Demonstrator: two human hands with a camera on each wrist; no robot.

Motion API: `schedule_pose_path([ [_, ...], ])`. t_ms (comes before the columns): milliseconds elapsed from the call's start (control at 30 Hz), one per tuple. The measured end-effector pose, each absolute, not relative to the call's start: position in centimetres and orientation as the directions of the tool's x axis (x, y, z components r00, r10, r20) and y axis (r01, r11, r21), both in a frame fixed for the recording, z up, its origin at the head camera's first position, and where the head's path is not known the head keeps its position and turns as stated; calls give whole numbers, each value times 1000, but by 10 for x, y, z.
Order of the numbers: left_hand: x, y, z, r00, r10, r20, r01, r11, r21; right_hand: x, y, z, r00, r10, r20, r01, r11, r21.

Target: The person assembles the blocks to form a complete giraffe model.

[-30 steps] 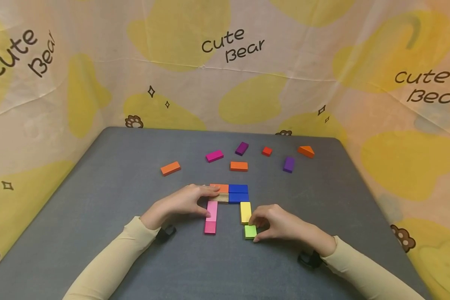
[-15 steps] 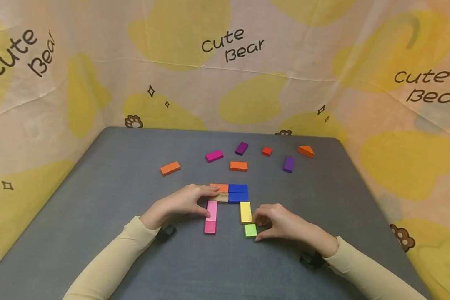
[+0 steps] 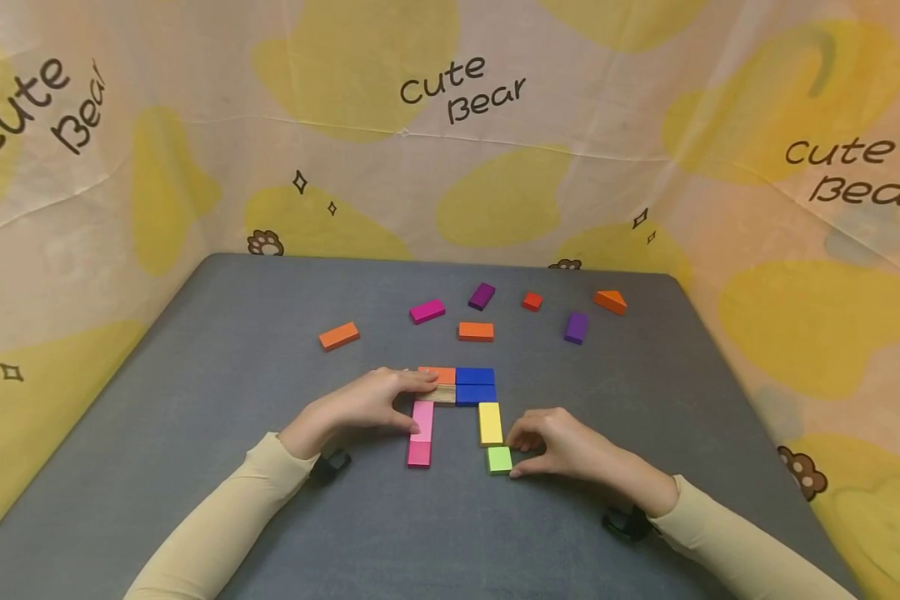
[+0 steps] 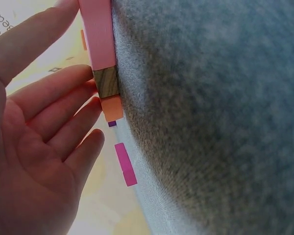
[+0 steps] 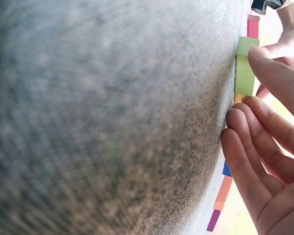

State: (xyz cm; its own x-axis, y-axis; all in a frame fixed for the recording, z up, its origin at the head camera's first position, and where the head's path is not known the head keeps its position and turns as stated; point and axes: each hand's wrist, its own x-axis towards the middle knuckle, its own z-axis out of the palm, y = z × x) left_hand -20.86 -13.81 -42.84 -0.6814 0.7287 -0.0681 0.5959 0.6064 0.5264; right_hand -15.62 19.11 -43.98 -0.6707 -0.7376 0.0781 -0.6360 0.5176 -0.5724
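My left hand (image 3: pixel 362 410) rests on the left part of a block layout, fingertips on an orange block (image 3: pixel 446 374) and a bare-wood block (image 3: pixel 445 395). Its thumb lies on a light pink block (image 3: pixel 423 413), with a darker pink block (image 3: pixel 419 455) at that block's near end. Two blue blocks (image 3: pixel 475 393) lie side by side at the right. Below them a yellow block (image 3: pixel 490 424) meets a light green block (image 3: pixel 498 460). My right hand (image 3: pixel 570 450) is beside the green block, thumb at its near end and fingertips by the yellow-green joint. Its fingers are loosely bent in the right wrist view.
Farther back on the grey table (image 3: pixel 270 308) lie loose blocks: orange ones (image 3: pixel 339 336) (image 3: pixel 476 332), a magenta one (image 3: pixel 427 312), purple ones (image 3: pixel 482 296) (image 3: pixel 576 327), a small red one (image 3: pixel 532 301) and an orange triangle (image 3: pixel 611 302). A printed cloth (image 3: pixel 480 192) surrounds the table.
The green block has shifted slightly away from the person, up against the yellow one. My right fingertips have drawn a little to the right, off the blocks' tops. The left hand has stayed put.
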Motion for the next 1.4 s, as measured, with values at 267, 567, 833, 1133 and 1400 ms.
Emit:
schedule_pose_path([
  [267, -210, -138, -430, -681, 729, -67, 598, 608, 522, -157, 190, -441, -674, -731, 102, -647, 518, -559],
  [567, -210, -138, -430, -685, 724, -75, 593, 614, 521, -158, 188, -441, -685, -722, 97, -639, 532, -556],
  [833, -209, -138, -430, -686, 724, -74, 591, 614, 524, -158, 185, -441, -684, -721, 109, -650, 536, -539],
  [1133, -210, -138, -429, -680, 730, -73, 599, 610, 518, -159, 186, -440, -682, -725, 100, -636, 520, -570],
  [1400, -209, -138, -428, -678, 731, -71, 598, 606, 525, -159, 187, -441, -686, -719, 107, -644, 533, -549],
])
